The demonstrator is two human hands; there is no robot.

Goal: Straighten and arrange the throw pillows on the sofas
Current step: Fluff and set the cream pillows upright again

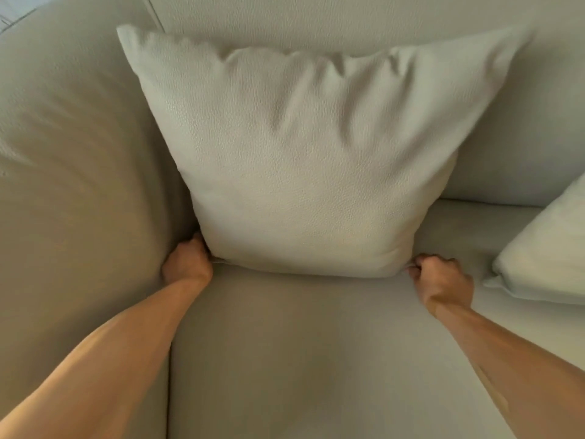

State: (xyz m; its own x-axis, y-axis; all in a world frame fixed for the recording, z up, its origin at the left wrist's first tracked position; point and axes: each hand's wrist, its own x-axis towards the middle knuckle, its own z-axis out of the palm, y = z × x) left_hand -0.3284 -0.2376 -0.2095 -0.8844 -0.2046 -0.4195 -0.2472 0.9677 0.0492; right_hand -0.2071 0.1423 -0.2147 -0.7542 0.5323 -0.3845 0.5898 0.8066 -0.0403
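Cream pillow (pixel 304 160) upright on sofa (pixel 316 359), top edge creased, left hand (pixel 186 263) and right hand (pixel 443 280) curled, each pinching a bottom corner, arms outstretched

Open seat cushion (pixel 316 359) before pillow (pixel 300 153)

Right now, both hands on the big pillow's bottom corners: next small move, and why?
Probably release both corners. The left hand and right hand pinch the big pillow, which already stands upright against the backrest, base on the seat. Then turn to the second pillow lying at right.
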